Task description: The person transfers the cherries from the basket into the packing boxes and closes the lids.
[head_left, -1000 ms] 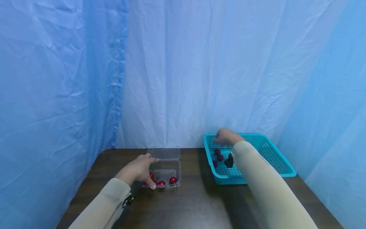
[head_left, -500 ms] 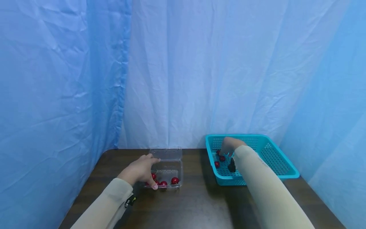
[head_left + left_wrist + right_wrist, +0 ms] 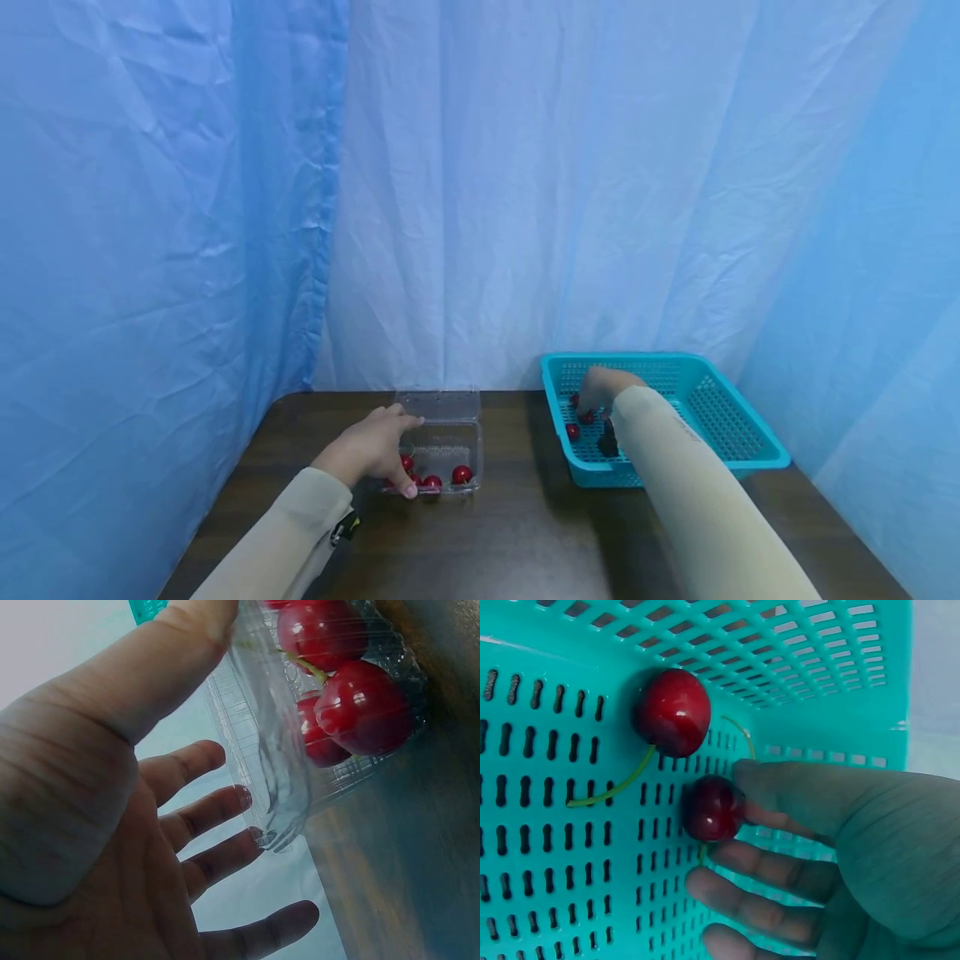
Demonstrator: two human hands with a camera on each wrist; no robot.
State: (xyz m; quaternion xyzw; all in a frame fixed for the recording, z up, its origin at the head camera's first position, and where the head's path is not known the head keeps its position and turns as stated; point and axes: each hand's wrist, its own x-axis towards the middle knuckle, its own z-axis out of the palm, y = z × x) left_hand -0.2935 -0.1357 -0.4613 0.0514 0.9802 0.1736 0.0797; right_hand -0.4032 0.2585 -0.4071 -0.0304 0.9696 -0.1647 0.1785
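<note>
In the head view my left hand (image 3: 369, 446) rests at the left side of a hinged clear plastic box (image 3: 444, 435), thumb over its front rim. The left wrist view shows its fingers spread and nearly straight, some tips touching the plastic. Several red cherries (image 3: 366, 709) lie in the box; part of them is behind my thumb. My right hand (image 3: 606, 388) reaches down into a turquoise basket (image 3: 738, 417). In the right wrist view its thumb and fingers pinch a dark red cherry (image 3: 712, 808). Another cherry (image 3: 672, 712) with a green stem lies beside it.
The box's lid (image 3: 438, 406) lies folded back behind it. Box and basket stand apart on a dark wooden table (image 3: 495, 542). Blue curtains (image 3: 487, 192) enclose the back and sides. A further cherry (image 3: 573, 432) lies near the basket's left wall.
My right hand has gone from above the basket's left rim down into it, onto a cherry. My left hand stays at the box. The head view has shifted slightly.
</note>
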